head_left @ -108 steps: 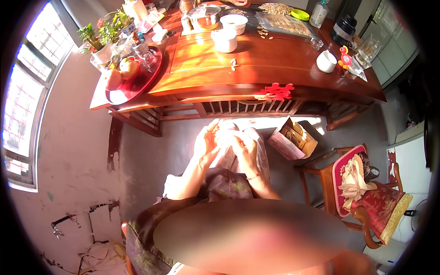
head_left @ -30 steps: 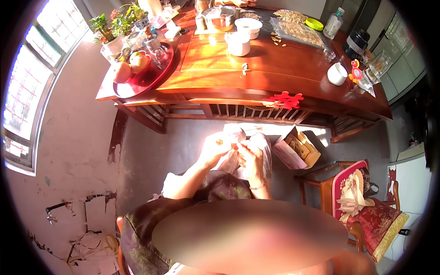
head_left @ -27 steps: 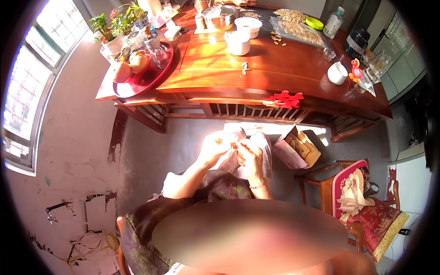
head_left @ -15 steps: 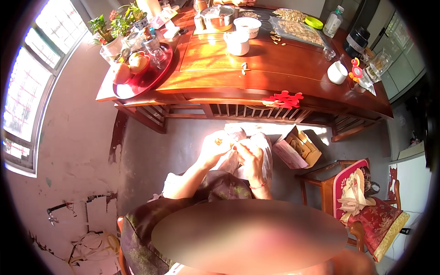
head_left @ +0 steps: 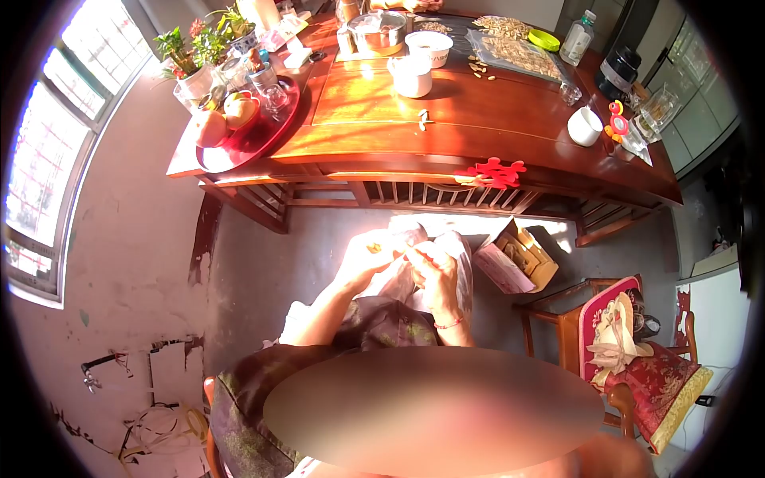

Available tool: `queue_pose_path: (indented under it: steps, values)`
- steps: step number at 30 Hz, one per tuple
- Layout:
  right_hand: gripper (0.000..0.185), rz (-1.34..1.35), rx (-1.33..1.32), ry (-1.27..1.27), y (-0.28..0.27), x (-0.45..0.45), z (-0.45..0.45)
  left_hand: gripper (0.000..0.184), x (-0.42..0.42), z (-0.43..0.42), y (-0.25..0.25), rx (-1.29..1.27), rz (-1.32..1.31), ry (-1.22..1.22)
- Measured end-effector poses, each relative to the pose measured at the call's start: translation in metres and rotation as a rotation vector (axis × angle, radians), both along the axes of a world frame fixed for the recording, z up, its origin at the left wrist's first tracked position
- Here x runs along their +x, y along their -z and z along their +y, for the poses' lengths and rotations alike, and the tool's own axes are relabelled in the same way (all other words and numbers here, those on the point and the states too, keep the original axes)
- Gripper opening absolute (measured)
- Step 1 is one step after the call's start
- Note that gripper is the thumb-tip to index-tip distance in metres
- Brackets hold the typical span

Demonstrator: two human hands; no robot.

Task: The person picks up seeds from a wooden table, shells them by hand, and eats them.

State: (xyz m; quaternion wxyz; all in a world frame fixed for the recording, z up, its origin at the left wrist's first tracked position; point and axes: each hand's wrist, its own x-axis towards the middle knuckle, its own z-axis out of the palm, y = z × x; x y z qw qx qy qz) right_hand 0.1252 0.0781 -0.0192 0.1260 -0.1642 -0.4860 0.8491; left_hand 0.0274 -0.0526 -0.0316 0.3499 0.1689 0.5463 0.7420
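Note:
Over my lap, my left hand [head_left: 366, 259] is curled, palm up, around a few small yellow-brown pieces [head_left: 374, 248], too small to name. My right hand [head_left: 436, 275] is beside it, fingers pinched together near the left fingertips. Whatever lies in that pinch is too small and too brightly lit to make out. The fingertips of both hands almost meet, or touch; I cannot tell which. On the wooden table [head_left: 358, 143] ahead, a few small pale pieces [head_left: 424, 119] lie near a white mug [head_left: 412, 77].
A white tub [head_left: 428, 49] and a steel pot [head_left: 378, 32] stand behind the mug. Tan pieces fill a tray [head_left: 522, 56] at the back. Another person's hand [head_left: 418, 5] shows at the far edge. An open cardboard box [head_left: 516, 259] sits on the floor, right of my legs.
My left hand has shifted very slightly left. My right hand keeps its pinch in nearly the same place, and the things on the table look unchanged.

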Motion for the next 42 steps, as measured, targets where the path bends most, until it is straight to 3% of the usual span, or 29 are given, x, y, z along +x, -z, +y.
queue_pose_path:
  steps: [11, 20, 22, 25, 35, 42]
  values:
    - [0.016, 0.006, -0.11, -0.034, 0.005, 0.0, -0.002, 0.018, 0.0, 0.002, 0.001, 0.087, 0.039, 0.026]
    - [0.013, -0.039, -0.118, -0.099, 0.014, 0.007, 0.002, 0.017, 0.005, -0.001, -0.01, 0.03, 0.065, 0.032]
    - [0.012, -0.028, -0.095, -0.095, 0.011, -0.006, 0.01, 0.019, -0.005, 0.001, -0.013, -0.034, 0.173, 0.069]
    - [0.014, -0.001, -0.257, -0.197, 0.012, 0.001, 0.009, 0.019, -0.005, 0.002, -0.02, 0.025, 0.144, 0.113]
    - [0.016, -0.013, -0.385, -0.261, 0.019, 0.002, 0.009, 0.013, -0.009, -0.001, -0.027, -0.087, 0.208, 0.189]
    - [0.015, 0.004, -0.217, -0.221, 0.014, 0.004, 0.007, 0.018, -0.008, 0.004, -0.014, 0.039, 0.105, 0.125]
